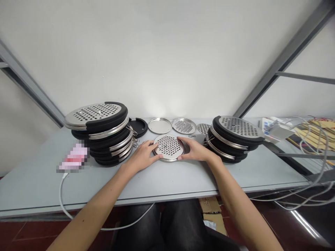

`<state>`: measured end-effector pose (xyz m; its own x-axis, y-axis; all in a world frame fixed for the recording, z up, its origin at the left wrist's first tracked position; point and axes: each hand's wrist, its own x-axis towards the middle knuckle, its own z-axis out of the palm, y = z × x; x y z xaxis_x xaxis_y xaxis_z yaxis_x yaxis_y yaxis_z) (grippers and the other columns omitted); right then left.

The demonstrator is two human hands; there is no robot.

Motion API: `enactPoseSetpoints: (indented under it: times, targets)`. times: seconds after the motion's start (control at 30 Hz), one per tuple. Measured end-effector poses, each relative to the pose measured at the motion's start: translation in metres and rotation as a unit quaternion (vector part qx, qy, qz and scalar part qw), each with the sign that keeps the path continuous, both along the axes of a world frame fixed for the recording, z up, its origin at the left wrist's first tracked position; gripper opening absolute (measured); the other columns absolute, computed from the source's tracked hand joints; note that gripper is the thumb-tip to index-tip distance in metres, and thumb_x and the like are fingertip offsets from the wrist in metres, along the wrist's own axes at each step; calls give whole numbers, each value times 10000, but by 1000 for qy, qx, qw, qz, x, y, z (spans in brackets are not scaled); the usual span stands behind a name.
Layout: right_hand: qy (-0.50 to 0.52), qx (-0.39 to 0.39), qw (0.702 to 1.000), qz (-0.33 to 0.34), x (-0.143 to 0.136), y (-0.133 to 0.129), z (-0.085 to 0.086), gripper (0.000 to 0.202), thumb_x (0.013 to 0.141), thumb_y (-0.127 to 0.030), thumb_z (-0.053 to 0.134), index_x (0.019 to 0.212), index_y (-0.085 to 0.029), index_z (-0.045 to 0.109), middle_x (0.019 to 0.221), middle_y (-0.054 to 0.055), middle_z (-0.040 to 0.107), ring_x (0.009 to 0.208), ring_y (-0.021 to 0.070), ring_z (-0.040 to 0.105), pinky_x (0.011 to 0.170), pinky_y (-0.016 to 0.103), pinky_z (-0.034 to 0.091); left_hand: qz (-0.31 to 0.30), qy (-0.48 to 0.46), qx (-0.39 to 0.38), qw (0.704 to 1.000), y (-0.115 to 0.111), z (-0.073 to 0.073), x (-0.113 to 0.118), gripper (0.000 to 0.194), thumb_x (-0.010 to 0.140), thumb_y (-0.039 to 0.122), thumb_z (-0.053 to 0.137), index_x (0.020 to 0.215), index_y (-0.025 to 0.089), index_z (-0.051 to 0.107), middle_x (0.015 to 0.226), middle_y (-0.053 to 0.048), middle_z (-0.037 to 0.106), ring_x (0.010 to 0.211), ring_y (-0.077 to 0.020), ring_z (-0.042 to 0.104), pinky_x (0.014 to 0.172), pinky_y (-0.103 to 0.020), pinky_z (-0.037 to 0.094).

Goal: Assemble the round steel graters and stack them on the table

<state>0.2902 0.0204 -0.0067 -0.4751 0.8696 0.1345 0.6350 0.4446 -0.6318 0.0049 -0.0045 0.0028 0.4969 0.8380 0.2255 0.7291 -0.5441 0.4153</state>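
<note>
Left hand (142, 154): fingers parted, gripping left side of grater disc (169, 146)
Right hand (196, 150): fingers likewise, at its right edge
Bench (167, 179): left stack (103, 134), right stack (230, 139)

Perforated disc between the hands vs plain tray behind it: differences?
Surface: the perforated disc is dotted with holes; the plain tray has a smooth, mostly unbroken face.
Contact: the left hand and right hand touch the disc; neither touches the tray.
Position: the disc is nearer the person; the tray lies farther back.
Shared: both are round and silvery.
</note>
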Motion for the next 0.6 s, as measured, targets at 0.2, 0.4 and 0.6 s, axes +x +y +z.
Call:
enactPoseSetpoints:
  times: [0.2, 0.4, 0.6]
  targets:
    - [-10, -11, 1000, -9, 0, 0, 0, 1037, 572, -542, 830, 1427, -121, 422, 1441, 190, 465, 1313, 356, 464, 1125, 533, 345, 1, 7, -6, 1000, 1, -1, 0, 527, 874, 475, 596, 1280, 138, 584, 1274, -155, 556, 1192, -294, 536, 1039, -423, 420]
    - [9, 13, 1000, -4, 0, 1, -2, 984, 575, -506, 842, 1411, -155, 457, 1418, 181, 494, 1287, 368, 492, 1098, 559, 370, 3, 40, 8, 999, -4, 3, 2, 706, 795, 561, 650, 1353, 154, 503, 1318, -166, 522, 1227, -339, 504, 1032, -457, 415]
    - [20, 34, 999, 16, -1, 2, -2, 932, 622, -521, 812, 1411, -175, 456, 1406, 160, 514, 1274, 353, 508, 1087, 554, 389, 5, 66, 56, 996, -4, -3, 4, 767, 786, 591, 653, 1381, 149, 452, 1344, -182, 528, 1234, -349, 506, 1025, -461, 412]
